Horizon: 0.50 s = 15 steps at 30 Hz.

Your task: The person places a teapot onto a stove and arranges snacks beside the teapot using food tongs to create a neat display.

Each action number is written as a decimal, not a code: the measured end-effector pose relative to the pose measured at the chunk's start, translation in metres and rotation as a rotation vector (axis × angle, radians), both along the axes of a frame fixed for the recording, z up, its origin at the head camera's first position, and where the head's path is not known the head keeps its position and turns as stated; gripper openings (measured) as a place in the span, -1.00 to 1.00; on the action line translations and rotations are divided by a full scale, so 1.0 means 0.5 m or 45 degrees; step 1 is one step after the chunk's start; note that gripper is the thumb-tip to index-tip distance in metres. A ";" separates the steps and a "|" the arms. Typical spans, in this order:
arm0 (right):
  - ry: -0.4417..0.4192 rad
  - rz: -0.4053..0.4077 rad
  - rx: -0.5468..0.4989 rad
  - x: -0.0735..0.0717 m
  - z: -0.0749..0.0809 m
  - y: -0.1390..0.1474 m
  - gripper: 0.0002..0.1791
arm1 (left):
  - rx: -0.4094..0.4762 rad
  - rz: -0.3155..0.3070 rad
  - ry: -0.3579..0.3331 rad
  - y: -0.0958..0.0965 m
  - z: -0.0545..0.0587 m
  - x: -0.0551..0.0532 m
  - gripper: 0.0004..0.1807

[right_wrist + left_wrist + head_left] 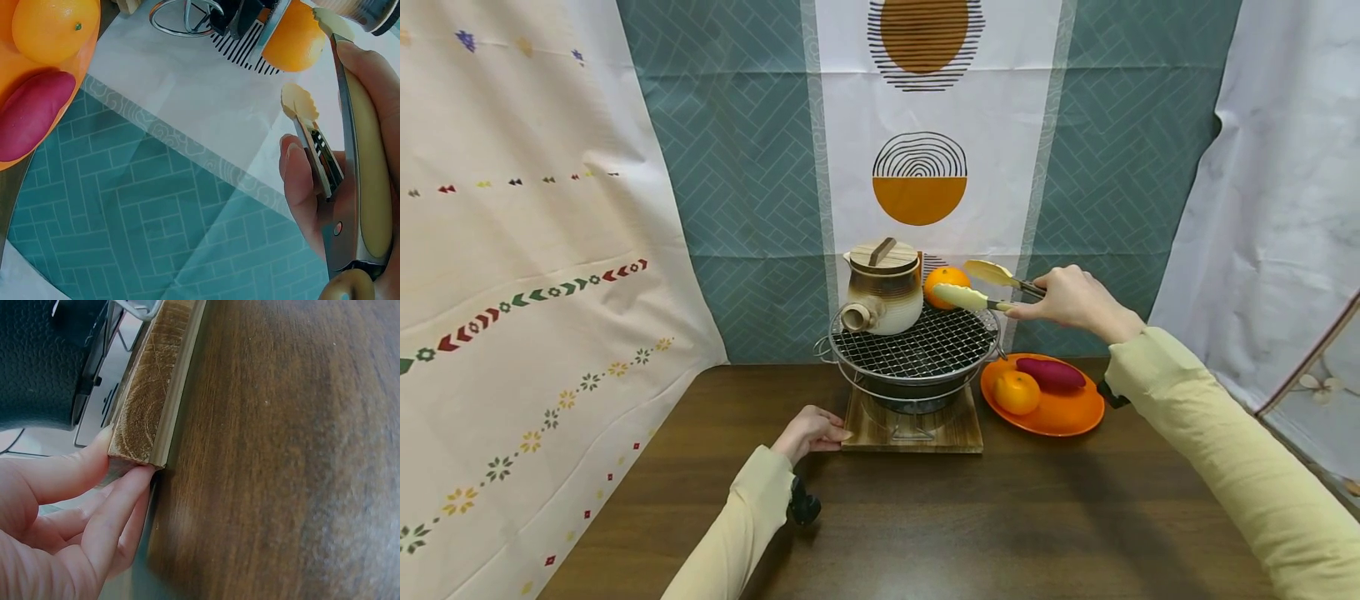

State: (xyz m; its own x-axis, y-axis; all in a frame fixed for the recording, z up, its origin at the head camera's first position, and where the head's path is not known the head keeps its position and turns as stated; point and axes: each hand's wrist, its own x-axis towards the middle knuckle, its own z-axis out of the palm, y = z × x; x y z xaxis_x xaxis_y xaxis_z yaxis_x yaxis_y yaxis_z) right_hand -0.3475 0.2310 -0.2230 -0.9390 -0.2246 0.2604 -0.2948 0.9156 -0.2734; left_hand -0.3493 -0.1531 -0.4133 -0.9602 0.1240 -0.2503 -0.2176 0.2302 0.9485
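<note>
My right hand [1071,302] grips a pair of tongs [365,169] with cream-coloured tips, which stand apart. One tip overlaps the edge of an orange [945,287] on the grill mesh [917,350] in the head view; whether they touch I cannot tell. Left of that orange, a clay teapot [887,302] with a wooden lid and side handle sits on the mesh. Under the round tabletop grill [917,403] lies a square wooden board [958,433]. At its near left corner, my left hand [81,531] pinches the board's edge between thumb and fingers.
Right of the grill, an orange plate [1063,423] holds a second orange [1017,392] and a purple sweet potato [1051,373]. Patterned cloth [752,167] hangs behind the brown table [925,517], with more cloth at both sides.
</note>
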 end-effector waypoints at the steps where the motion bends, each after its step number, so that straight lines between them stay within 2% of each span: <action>1: -0.002 -0.003 -0.006 0.001 0.000 0.002 -0.32 | 0.002 -0.001 0.000 0.000 0.000 0.000 -0.65; 7: 0.018 -0.020 -0.038 0.007 0.004 0.015 -0.44 | 0.005 -0.014 0.011 0.000 0.002 0.001 -0.66; 15: 0.070 -0.052 -0.067 0.027 0.008 0.037 -0.40 | 0.005 -0.025 0.014 -0.002 0.003 0.005 -0.64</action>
State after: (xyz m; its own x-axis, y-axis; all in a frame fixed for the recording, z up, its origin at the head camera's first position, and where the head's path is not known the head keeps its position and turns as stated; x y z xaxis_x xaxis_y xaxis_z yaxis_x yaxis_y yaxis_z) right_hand -0.3341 0.2493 -0.2191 -0.9311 -0.1710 0.3222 -0.2734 0.9119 -0.3062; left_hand -0.3468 -0.1542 -0.4117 -0.9603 0.1434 -0.2393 -0.2027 0.2308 0.9517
